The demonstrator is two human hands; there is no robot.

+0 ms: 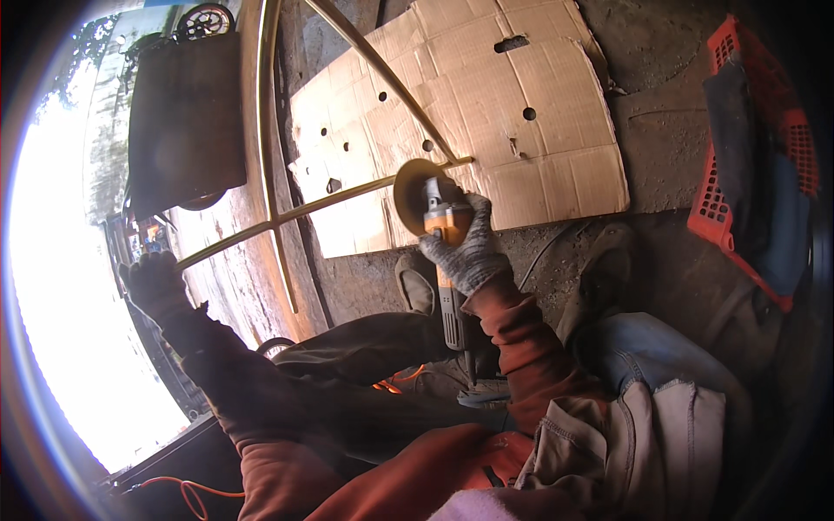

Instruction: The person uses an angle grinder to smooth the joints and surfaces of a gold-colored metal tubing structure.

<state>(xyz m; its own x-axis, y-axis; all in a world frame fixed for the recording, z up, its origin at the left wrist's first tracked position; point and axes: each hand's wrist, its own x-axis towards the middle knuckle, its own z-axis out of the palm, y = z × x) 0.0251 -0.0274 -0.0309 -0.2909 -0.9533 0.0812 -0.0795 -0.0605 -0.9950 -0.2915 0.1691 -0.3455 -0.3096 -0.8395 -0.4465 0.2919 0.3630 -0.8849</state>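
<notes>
My right hand (469, 252), in a grey knit glove, is wrapped round the head end of an orange and grey angle grinder (451, 314). Its round disc (407, 201) lies over the crossbar of a gold-coloured metal tube frame (334, 198); whether disc and bar touch, I cannot tell. Far to the left, my gloved left hand (159, 282) is closed round the end of that crossbar. Two more tubes of the frame cross or meet the bar and run away from me. Palm and fingertips of the left hand are partly hidden.
A flattened cardboard sheet (556, 178) with holes lies on the floor under the frame. At right stands a red plastic crate (708, 195) with dark cloth over it. A wheeled dark board (187, 117) is at far left. An orange cord (193, 488) runs at lower left. My shoes are near the cardboard.
</notes>
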